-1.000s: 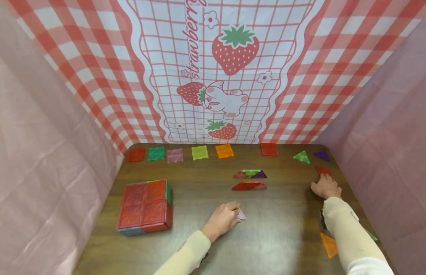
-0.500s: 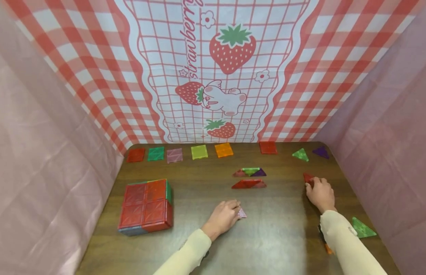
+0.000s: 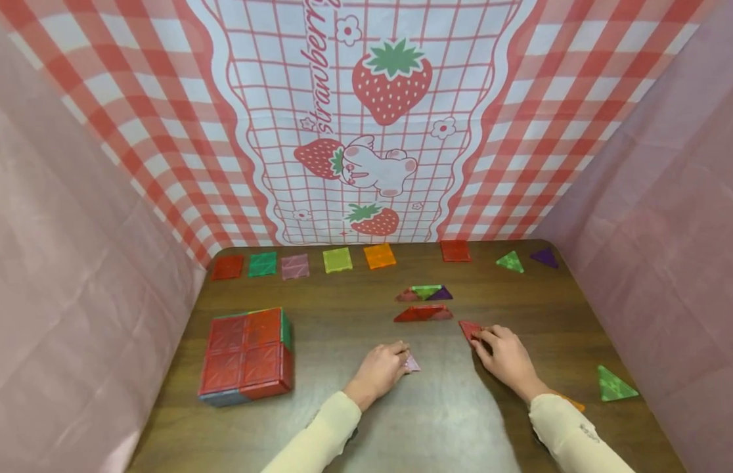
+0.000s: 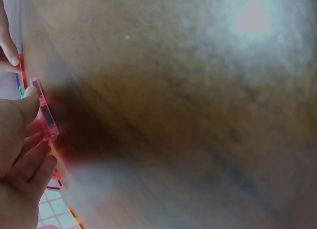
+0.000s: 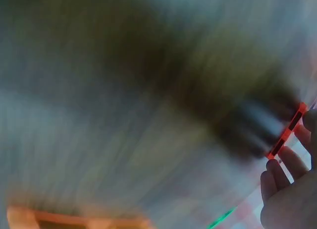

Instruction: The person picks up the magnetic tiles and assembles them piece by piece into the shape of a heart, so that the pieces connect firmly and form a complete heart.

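Note:
My left hand (image 3: pixel 375 373) pinches a pink translucent triangular magnetic tile (image 3: pixel 412 363) near the table's middle; the fingers cover much of it. The tile's pink edge (image 4: pixel 45 110) shows between thumb and fingers in the left wrist view. To the right, my right hand (image 3: pixel 507 360) grips a red triangular magnetic tile (image 3: pixel 468 330), whose edge (image 5: pixel 287 132) is seen in the right wrist view. Just beyond both hands stand two low rows of joined triangles: a red one (image 3: pixel 422 313) in front, and a red, green and purple one (image 3: pixel 425 293) behind it.
A block of magnetic tiles with a red top (image 3: pixel 245 355) stands at left. Several square tiles, among them an orange one (image 3: pixel 379 256), line the back edge. Loose triangles lie at right: green (image 3: pixel 613 384), purple (image 3: pixel 545 257), and an orange one (image 3: pixel 570 401) partly behind the right forearm.
My right hand has brought the red triangle from the right side leftward and nearer, toward the middle. My left hand has stayed almost in place with the pink triangle.

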Demonstrator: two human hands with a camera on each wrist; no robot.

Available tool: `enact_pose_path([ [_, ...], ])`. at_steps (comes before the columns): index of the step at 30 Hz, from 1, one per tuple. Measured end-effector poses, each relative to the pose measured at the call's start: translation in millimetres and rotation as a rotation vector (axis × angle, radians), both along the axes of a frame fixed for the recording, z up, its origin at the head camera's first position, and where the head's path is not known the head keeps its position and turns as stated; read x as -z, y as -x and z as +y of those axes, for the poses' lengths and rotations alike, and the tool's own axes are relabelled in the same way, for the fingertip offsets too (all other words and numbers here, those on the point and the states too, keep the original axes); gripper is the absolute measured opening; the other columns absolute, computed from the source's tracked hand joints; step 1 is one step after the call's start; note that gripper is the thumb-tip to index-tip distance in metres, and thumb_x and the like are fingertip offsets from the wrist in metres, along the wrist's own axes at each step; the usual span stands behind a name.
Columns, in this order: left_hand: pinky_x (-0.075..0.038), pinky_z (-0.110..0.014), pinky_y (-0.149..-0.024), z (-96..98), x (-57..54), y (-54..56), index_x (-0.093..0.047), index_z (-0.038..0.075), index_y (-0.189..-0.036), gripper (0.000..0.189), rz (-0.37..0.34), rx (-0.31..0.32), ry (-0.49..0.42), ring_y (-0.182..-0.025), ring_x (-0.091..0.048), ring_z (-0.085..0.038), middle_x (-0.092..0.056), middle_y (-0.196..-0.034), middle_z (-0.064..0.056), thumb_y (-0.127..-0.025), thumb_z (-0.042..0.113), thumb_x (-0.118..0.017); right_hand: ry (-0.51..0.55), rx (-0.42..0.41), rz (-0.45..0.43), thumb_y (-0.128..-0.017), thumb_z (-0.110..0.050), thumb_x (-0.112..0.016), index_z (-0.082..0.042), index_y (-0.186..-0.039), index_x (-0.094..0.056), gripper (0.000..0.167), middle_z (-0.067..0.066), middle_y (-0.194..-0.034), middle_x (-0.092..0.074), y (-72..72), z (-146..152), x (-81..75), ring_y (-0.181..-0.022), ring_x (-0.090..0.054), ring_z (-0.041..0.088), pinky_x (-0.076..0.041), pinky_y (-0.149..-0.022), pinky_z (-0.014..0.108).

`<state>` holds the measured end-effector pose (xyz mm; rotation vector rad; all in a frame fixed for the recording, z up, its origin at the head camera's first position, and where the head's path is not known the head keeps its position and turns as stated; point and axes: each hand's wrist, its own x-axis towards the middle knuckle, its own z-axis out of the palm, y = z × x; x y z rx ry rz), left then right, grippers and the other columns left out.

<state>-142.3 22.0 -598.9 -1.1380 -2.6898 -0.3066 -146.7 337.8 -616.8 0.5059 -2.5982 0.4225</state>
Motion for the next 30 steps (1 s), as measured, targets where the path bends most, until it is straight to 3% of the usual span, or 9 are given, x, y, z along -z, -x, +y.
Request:
enact_pose_path([
  [3, -0.055, -0.031, -0.094, -0.1, 0.2, -0.5, -0.078, 0.01, -0.113, 0.031, -0.015, -0.007, -0.014, -0.113, -0.069, -0.017, -0.071, -0.124, -0.002, -0.091, 0.031, -0.075, -0.022, -0.078, 0.0, -0.08, -0.017, -0.084, -0.006, -0.099, -0.079, 0.023, 0.012, -0.092, -0.07, -8.0, -20, 0.5, -0.084, -0.066, 0.033, -0.054, -0.074, 0.051],
  [13, -0.056, -0.031, -0.091, -1.0, 3.5, -2.9, -0.074, 0.011, -0.115, 0.033, -0.045, -0.038, -0.023, -0.104, -0.072, -0.018, -0.064, -0.138, -0.004, -0.091, 0.033, -0.074, -0.088, -0.213, -0.158, -0.089, -0.029, -0.078, -0.012, -0.12, -0.074, 0.035, 0.009, -0.118, -0.069, -25.7, -83, -5.1, -0.107, -0.067, 0.028, -0.055, -0.092, 0.048],
  [22, -0.055, -0.033, -0.097, 0.1, -2.6, -1.7, -0.07, 0.016, -0.128, 0.038, -0.1, -0.042, 0.04, -0.123, -0.065, -0.018, -0.066, -0.136, -0.003, -0.094, 0.034, -0.071, -0.079, -0.238, -0.161, -0.087, -0.022, -0.078, -0.013, -0.123, -0.073, 0.038, 0.008, -0.121, -0.068, -27.1, -93, -2.9, -0.111, -0.066, 0.027, -0.055, -0.092, 0.049],
  [25, -0.055, -0.033, -0.097, -0.3, -5.0, -1.5, -0.072, 0.016, -0.126, 0.038, -0.097, -0.046, 0.053, -0.123, -0.065, -0.017, -0.066, -0.137, -0.002, -0.093, 0.035, -0.071, -0.04, -0.292, -0.077, -0.085, -0.015, -0.076, -0.012, -0.119, -0.074, 0.034, 0.008, -0.118, -0.07, -24.0, -86, -1.9, -0.107, -0.068, 0.026, -0.056, -0.085, 0.046],
  [28, -0.055, -0.033, -0.097, 0.0, -4.9, -2.3, -0.073, 0.016, -0.126, 0.037, -0.097, -0.04, 0.055, -0.123, -0.065, -0.018, -0.066, -0.136, -0.003, -0.094, 0.035, -0.07, 0.038, -0.335, 0.094, -0.082, -0.009, -0.069, -0.009, -0.106, -0.076, 0.025, 0.006, -0.106, -0.072, -15.0, -75, -5.4, -0.095, -0.069, 0.024, -0.054, -0.076, 0.041],
  [30, -0.056, -0.032, -0.096, 0.5, -4.4, -3.2, -0.073, 0.017, -0.126, 0.037, -0.091, -0.038, 0.057, -0.122, -0.065, -0.017, -0.067, -0.136, -0.002, -0.094, 0.035, -0.07, 0.09, -0.313, 0.2, -0.08, -0.008, -0.063, -0.007, -0.098, -0.076, 0.022, 0.006, -0.098, -0.072, -4.2, -63, -12.3, -0.087, -0.068, 0.024, -0.052, -0.072, 0.04],
])
